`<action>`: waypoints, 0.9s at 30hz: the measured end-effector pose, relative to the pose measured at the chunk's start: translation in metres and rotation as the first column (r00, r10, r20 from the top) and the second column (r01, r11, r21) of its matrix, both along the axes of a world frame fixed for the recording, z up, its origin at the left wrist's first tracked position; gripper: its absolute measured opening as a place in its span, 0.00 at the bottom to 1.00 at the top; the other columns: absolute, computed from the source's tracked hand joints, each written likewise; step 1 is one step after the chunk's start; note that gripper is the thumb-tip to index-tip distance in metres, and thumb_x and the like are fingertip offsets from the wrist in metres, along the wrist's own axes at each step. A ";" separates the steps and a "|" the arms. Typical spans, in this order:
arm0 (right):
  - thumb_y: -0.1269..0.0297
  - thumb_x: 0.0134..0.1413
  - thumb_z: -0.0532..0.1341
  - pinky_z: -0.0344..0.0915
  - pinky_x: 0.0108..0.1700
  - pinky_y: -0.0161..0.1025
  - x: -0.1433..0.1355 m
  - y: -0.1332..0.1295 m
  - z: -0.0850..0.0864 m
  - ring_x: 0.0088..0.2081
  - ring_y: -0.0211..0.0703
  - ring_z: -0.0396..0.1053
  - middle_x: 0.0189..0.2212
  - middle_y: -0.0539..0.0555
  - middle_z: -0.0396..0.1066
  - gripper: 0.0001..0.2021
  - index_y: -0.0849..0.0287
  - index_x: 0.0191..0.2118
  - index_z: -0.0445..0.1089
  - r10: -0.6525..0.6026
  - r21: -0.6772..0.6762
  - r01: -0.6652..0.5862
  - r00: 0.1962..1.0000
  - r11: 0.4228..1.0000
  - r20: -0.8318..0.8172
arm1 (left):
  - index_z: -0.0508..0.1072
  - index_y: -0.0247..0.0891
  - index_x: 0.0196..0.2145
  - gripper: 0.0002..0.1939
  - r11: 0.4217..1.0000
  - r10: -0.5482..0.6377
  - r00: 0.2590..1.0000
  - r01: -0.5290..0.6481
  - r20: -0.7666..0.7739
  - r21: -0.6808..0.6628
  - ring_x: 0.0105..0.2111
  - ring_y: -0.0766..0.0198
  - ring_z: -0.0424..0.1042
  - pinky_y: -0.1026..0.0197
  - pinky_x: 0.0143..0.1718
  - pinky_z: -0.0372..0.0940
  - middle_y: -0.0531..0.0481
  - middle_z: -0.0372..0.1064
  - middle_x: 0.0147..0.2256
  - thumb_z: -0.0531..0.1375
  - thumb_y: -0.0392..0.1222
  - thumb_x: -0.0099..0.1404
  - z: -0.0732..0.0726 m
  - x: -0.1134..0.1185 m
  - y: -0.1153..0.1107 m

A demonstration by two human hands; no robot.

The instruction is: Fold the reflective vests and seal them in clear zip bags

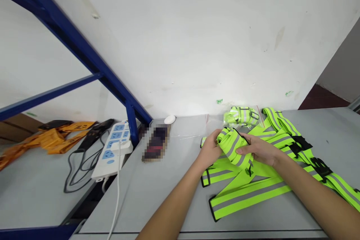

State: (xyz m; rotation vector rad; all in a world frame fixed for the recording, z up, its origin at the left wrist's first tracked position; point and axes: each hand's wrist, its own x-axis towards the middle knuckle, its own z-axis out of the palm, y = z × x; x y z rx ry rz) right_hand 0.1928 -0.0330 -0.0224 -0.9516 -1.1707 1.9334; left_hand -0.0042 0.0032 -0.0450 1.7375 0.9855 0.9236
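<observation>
A rolled bundle of neon-yellow strap with grey stripes (pixel 233 147) is held between both hands above the grey table. My left hand (pixel 210 150) grips its left side, and my right hand (pixel 260 148) is closed on its right side, thumb across the front. Beneath and to the right lie several loose neon-yellow straps (pixel 250 192) with black buckles, spread over the table. Just behind the held bundle, another rolled neon-yellow bundle (pixel 242 115) rests in a clear plastic bag near the wall.
On the grey table (pixel 168 195) are a pixelated dark item (pixel 156 143) and a white round object (pixel 169 119). A white power strip (pixel 112 150) with cables, a blue metal frame (pixel 84 48) and orange straps (pixel 53 138) are at the left. A white wall stands behind.
</observation>
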 end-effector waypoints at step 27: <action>0.60 0.49 0.65 0.58 0.59 0.53 0.001 0.003 -0.010 0.60 0.56 0.59 0.61 0.57 0.60 0.34 0.55 0.63 0.59 -0.282 0.457 -0.053 0.723 0.888 0.631 | 0.67 0.42 0.42 0.07 0.902 0.253 0.909 -0.097 -0.332 0.421 0.33 0.62 0.76 0.59 0.37 0.69 0.49 0.73 0.49 0.51 0.38 0.68 -0.008 -0.001 -0.004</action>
